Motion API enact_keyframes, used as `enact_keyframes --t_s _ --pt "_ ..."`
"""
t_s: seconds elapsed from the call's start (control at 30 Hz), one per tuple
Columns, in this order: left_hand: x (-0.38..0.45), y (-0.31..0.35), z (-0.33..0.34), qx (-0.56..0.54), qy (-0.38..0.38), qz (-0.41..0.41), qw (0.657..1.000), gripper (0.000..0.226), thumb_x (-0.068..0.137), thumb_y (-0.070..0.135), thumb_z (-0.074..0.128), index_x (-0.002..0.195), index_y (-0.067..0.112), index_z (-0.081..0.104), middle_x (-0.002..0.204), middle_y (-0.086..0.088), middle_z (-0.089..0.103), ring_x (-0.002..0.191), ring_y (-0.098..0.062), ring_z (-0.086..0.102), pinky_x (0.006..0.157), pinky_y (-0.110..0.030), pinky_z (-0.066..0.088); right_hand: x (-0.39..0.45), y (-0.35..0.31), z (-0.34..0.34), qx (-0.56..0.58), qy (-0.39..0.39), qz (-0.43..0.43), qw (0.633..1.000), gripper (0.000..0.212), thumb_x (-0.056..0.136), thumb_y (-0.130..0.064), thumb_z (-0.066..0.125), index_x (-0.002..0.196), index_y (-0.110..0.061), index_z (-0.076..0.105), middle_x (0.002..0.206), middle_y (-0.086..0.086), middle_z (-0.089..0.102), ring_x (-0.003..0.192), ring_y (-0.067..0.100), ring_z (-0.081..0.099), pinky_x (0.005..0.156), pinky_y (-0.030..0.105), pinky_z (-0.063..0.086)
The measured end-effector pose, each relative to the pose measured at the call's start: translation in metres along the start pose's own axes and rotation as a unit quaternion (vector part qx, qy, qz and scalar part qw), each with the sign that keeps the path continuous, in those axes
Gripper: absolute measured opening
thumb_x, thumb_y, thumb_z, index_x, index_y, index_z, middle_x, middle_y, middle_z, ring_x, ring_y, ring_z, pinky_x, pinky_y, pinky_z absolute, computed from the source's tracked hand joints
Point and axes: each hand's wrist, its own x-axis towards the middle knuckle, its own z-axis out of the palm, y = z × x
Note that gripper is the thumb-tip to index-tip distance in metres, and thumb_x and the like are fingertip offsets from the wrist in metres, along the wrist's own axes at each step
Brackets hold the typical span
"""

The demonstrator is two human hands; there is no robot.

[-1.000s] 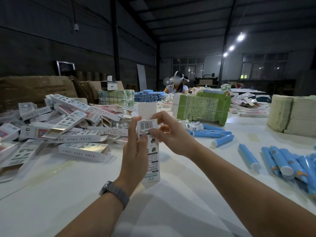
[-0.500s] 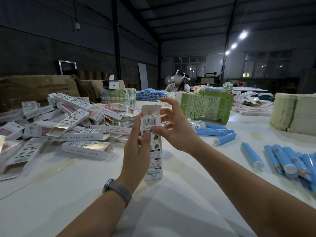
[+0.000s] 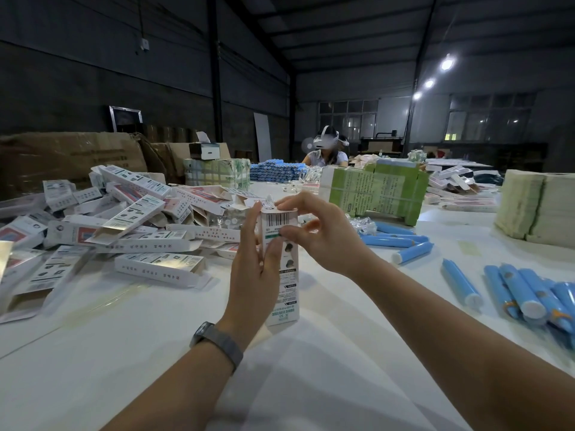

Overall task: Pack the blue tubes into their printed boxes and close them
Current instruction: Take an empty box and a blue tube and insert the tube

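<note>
A white printed box (image 3: 287,284) with a barcode stands upright on the table in front of me. My left hand (image 3: 253,275) holds its left side, thumb across the front below the barcode. My right hand (image 3: 320,234) presses the top flap down with the index finger while the thumb pinches the front. Loose blue tubes (image 3: 525,293) lie at the right, more blue tubes (image 3: 401,244) behind my right hand. Whether a tube is inside the box is hidden.
A heap of printed boxes (image 3: 130,231) covers the left of the white table (image 3: 155,353). Green bundled packs (image 3: 376,191) and pale stacks (image 3: 541,206) stand at the back right. Another person (image 3: 326,150) sits across the table. Brown cartons (image 3: 62,157) line the left.
The box's top flap, upright a second ago, has been folded down onto the box by my right hand. My left hand kept its hold on the box.
</note>
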Motion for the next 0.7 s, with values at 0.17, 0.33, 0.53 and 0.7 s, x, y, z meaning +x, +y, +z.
enact_keyframes --t_s 0.17,0.33,0.53,0.7 --pt "0.003 0.0 -0.002 -0.03 -0.005 0.011 0.999 0.053 0.096 0.033 0.048 0.123 0.075 0.029 0.082 0.02 0.06 0.07 -0.009 0.065 0.061 -0.021 0.052 0.002 -0.004 -0.002 0.005 -0.009 -0.017 1.0 0.022 0.083 -0.001 0.073 0.098 -0.014 0.064 0.112 -0.009 0.065 0.104 0.006 0.062 0.075 0.018 0.053" --pt "0.003 0.001 -0.003 -0.012 0.002 0.011 1.0 0.05 0.093 0.032 0.052 0.12 0.07 0.035 0.086 -0.002 0.057 0.073 -0.022 0.067 0.066 -0.045 0.059 0.004 -0.006 -0.005 0.001 -0.019 -0.016 1.0 0.021 0.081 0.0 0.074 0.09 -0.014 0.062 0.105 -0.012 0.066 0.097 0.005 0.063 0.071 0.013 0.05" --pt "0.004 0.002 -0.003 -0.01 0.0 0.023 1.0 0.05 0.093 0.03 0.052 0.118 0.07 0.036 0.086 0.014 0.062 0.075 -0.013 0.069 0.064 -0.029 0.057 0.003 -0.008 0.0 0.03 -0.002 0.012 0.999 0.012 0.093 -0.021 0.066 0.093 -0.01 0.062 0.1 -0.001 0.066 0.1 0.017 0.061 0.075 0.028 0.051" --pt "0.001 0.006 -0.004 0.007 -0.004 0.03 1.0 0.05 0.095 0.028 0.051 0.118 0.069 0.036 0.091 0.0 0.063 0.075 -0.018 0.069 0.066 -0.047 0.059 0.005 -0.013 0.001 0.021 0.015 0.004 1.0 0.008 0.089 -0.011 0.069 0.085 -0.016 0.065 0.087 -0.009 0.061 0.087 0.006 0.057 0.079 0.027 0.048"
